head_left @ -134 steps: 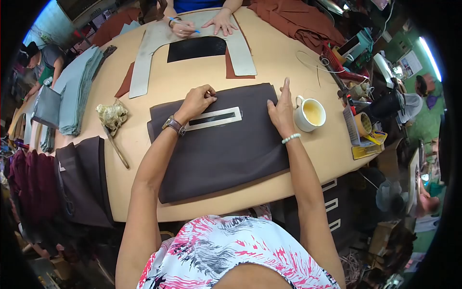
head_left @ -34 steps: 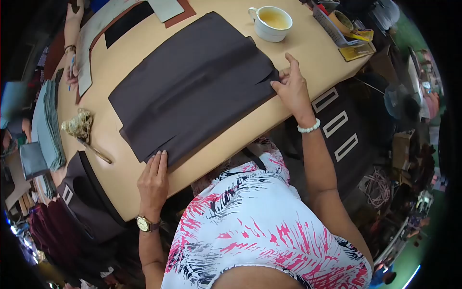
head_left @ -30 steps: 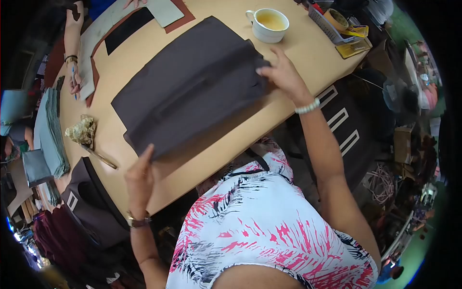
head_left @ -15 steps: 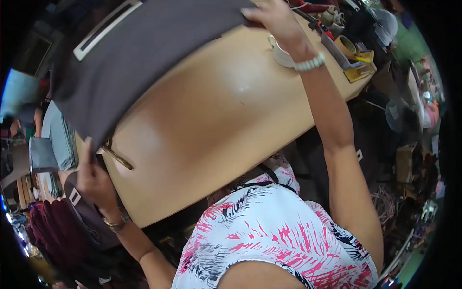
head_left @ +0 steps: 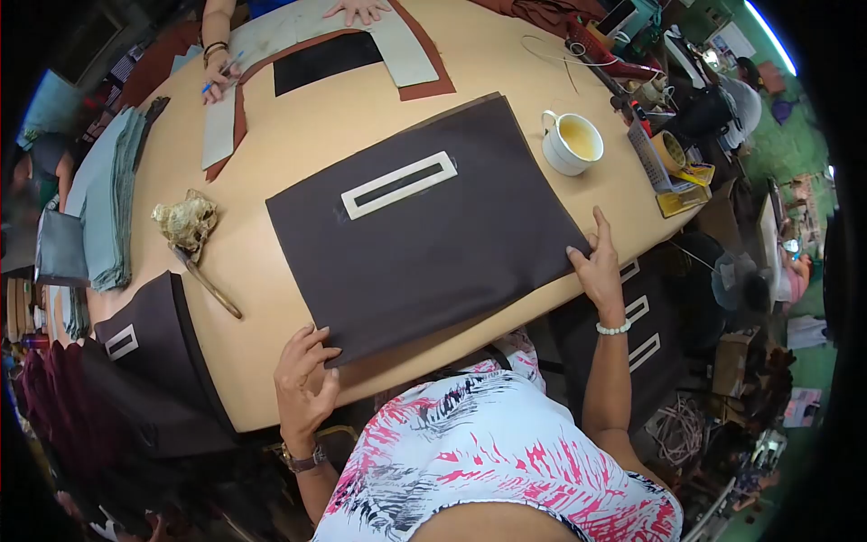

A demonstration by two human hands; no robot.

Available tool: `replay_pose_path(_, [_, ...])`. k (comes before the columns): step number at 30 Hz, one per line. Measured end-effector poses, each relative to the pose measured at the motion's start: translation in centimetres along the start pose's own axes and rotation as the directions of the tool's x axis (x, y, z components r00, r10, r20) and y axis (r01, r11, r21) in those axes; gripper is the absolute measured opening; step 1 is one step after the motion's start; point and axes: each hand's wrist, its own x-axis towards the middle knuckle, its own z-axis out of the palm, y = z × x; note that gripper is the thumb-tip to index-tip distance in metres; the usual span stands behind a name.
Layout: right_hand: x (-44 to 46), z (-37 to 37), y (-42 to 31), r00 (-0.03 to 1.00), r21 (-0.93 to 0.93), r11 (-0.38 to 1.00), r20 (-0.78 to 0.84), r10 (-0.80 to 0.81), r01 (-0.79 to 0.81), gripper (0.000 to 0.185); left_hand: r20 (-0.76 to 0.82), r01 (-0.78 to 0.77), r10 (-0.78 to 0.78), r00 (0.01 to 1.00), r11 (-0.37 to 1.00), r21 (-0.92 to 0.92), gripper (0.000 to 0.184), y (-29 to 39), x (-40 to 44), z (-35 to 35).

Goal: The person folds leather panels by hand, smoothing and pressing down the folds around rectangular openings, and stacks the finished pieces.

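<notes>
A dark brown fabric or leather panel [head_left: 433,262] lies on the table in front of me. A cream rectangular frame [head_left: 397,184] around a dark slot is set in its upper part. My left hand [head_left: 305,379] is at the panel's near left corner, fingertips on the edge and thumb apart. At the near right corner, my right hand [head_left: 598,275] touches the edge with its thumb, while its index finger stretches out past the side. Both hands look open. Whether any fingers reach under the panel is hidden.
A white cup [head_left: 571,149] of yellowish liquid stands right of the panel. A stick-handled brush [head_left: 194,235] lies left. Another person's hands [head_left: 357,11] rest on pattern pieces [head_left: 406,54] across the table. Similar dark panels [head_left: 149,361] hang over the left edge. A tool basket [head_left: 652,154] stands right.
The panel, held up at left and far right before, has come down flat on the table. Both hands have moved to its near corners, and their grip has loosened.
</notes>
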Motion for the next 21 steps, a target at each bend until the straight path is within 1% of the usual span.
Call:
replay_pose_path(1, [0.2,0.2,-0.1,0.997,-0.099,0.993,-0.017,-0.070,0.068,0.077,-0.025,0.034,-0.036,0.999,0.996,-0.088,0.026,-0.4,0.3,-0.1])
replay_pose_path(3, [1.9,-0.1,-3.3,0.993,-0.130,0.990,0.100,0.060,-0.047,0.079,-0.070,0.088,-0.111,0.991,0.960,-0.264,0.027,-1.5,1.2,0.0])
replay_pose_path(4, [3.0,0.1,-4.8,0.980,-0.151,0.984,0.158,0.123,-0.099,0.080,-0.141,0.180,-0.205,0.969,0.968,-0.174,0.030,-1.6,1.9,0.4])
replay_pose_path(6, [4.7,1.0,-6.1,0.984,-0.303,0.953,0.161,0.072,-0.021,0.081,-0.308,0.379,-0.365,0.879,0.925,-0.013,0.036,-1.6,3.9,1.5])
replay_pose_path(7, [5.4,1.6,-6.6,0.985,-0.374,0.927,0.166,0.049,0.017,0.081,-0.364,0.368,-0.305,0.880,0.922,0.117,0.037,-1.8,4.7,2.0])
replay_pose_path(9, [6.4,2.6,-7.4,0.982,-0.383,0.920,0.188,-0.005,0.078,0.081,-0.444,0.348,-0.165,0.881,0.862,0.369,0.040,-2.1,6.1,3.2])
replay_pose_path(10, [6.9,2.8,-7.5,0.979,-0.388,0.915,0.200,-0.032,0.109,0.082,-0.441,0.338,-0.176,0.880,0.884,0.322,0.036,-2.0,6.7,3.6])
replay_pose_path(13, [7.7,4.0,-5.0,0.946,-0.255,0.914,0.156,-0.283,0.315,0.084,-0.421,0.316,-0.208,0.883,0.926,0.205,0.023,-1.7,7.8,4.3])
replay_pose_path(16, [7.3,3.2,-5.0,0.939,-0.277,0.898,0.142,-0.314,0.342,0.087,-0.422,0.311,-0.240,0.875,0.944,0.110,0.012,-1.5,8.2,4.6])
replay_pose_path(17, [7.1,2.8,-5.4,0.952,-0.276,0.916,0.177,-0.250,0.292,0.086,-0.400,0.396,-0.366,0.840,0.918,-0.007,0.011,-1.1,8.6,4.3])
replay_pose_path(19, [6.7,2.1,-6.3,0.960,-0.285,0.941,0.258,-0.109,0.183,0.085,-0.304,0.560,-0.605,0.736,0.797,-0.227,0.009,-0.6,9.0,3.5])
replay_pose_path(20, [6.8,2.1,-6.5,0.966,-0.285,0.949,0.251,-0.061,0.134,0.085,-0.275,0.491,-0.568,0.775,0.817,-0.304,0.012,-2.5,8.5,3.5])
replay_pose_path(21, [6.9,2.1,-6.7,0.970,-0.286,0.954,0.243,-0.016,0.087,0.085,-0.274,0.424,-0.568,0.776,0.792,-0.440,0.017,-2.7,8.8,3.4])
